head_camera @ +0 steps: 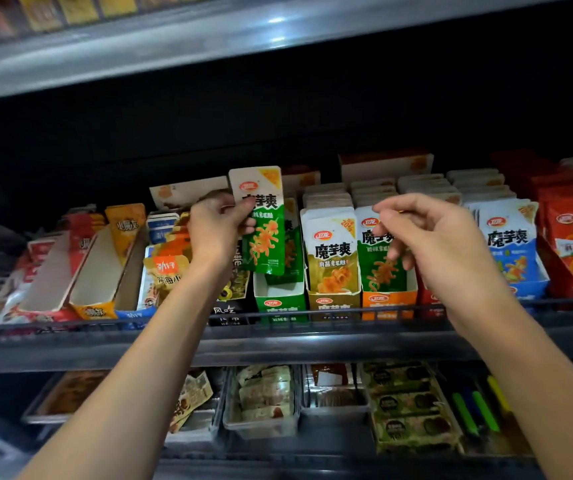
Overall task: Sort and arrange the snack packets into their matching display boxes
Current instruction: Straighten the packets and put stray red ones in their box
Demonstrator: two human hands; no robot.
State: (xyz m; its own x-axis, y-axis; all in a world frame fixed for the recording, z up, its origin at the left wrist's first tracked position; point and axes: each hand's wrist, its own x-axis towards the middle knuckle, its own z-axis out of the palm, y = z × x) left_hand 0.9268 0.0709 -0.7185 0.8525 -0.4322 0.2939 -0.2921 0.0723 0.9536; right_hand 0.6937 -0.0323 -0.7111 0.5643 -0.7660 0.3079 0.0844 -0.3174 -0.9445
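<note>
Your left hand [221,230] pinches the green packet [266,233] by its edge, upright just above the green display box [280,301]. Lower it straight in, print facing forward. Two boxes right of that box, your right hand [430,237] curls loosely before a misplaced green packet [383,268] in the orange box [389,303]. Whether it grips, I cannot tell.
</note>
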